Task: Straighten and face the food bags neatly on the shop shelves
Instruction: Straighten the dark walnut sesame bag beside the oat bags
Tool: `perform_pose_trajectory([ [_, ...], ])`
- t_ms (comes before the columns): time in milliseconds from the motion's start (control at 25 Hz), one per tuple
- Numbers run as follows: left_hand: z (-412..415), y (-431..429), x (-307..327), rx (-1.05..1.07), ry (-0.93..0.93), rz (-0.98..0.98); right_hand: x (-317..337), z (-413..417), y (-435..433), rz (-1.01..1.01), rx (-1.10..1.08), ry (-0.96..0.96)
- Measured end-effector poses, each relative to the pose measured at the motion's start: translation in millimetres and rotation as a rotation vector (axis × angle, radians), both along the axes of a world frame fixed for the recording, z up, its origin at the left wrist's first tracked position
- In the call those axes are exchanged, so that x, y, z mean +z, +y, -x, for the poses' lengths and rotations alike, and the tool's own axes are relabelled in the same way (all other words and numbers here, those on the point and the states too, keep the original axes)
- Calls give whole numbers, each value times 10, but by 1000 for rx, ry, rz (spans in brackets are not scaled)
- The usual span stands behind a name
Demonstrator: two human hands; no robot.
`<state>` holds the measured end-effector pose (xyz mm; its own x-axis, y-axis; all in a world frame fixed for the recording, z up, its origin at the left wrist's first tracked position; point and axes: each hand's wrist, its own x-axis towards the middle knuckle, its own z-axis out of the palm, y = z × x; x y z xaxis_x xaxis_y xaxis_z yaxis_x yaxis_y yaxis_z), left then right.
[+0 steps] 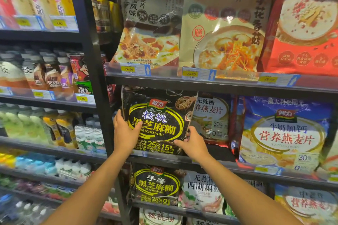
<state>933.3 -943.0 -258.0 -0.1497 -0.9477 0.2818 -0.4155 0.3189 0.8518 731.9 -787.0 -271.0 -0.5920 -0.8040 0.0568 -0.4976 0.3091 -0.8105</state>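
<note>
Gripping the black sesame bag (159, 120) by both side edges, left hand (126, 133) with thumb across the front, right hand (193, 144) pinching lower down. Upright, label outward, at the left end of the middle shelf (228, 167), just beside the oat bag (212, 115).

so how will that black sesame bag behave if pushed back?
Probably floppy: the black sesame bag is a soft pouch with a wavy top edge. Its glossy surface may be slippery, so the left hand and right hand gripping opposite side edges looks sensible. Tall and flat, it could tip forward if let go.
</note>
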Motion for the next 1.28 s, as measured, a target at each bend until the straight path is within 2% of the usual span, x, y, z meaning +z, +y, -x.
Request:
perform_pose_trajectory([
  [120,-13,-81,-57,-62,21,-138,-64,15,-76,38,-70,-27],
  [200,-14,-191,-210,-98,36,-153,-102,27,-112,45,-105,-7],
  [640,-46,-98,-109,-133,130,-139,-145,67,-188,124,-125,-8],
  [840,16,-50,-120,-159,103,-137,-154,177,-137,109,-149,-33],
  [1080,56,-12,-245,-146,-22,-87,-217,225,-100,100,-123,-23],
  [1280,39,-189,-334,-143,4,-113,-145,146,-211,95,-106,56],
])
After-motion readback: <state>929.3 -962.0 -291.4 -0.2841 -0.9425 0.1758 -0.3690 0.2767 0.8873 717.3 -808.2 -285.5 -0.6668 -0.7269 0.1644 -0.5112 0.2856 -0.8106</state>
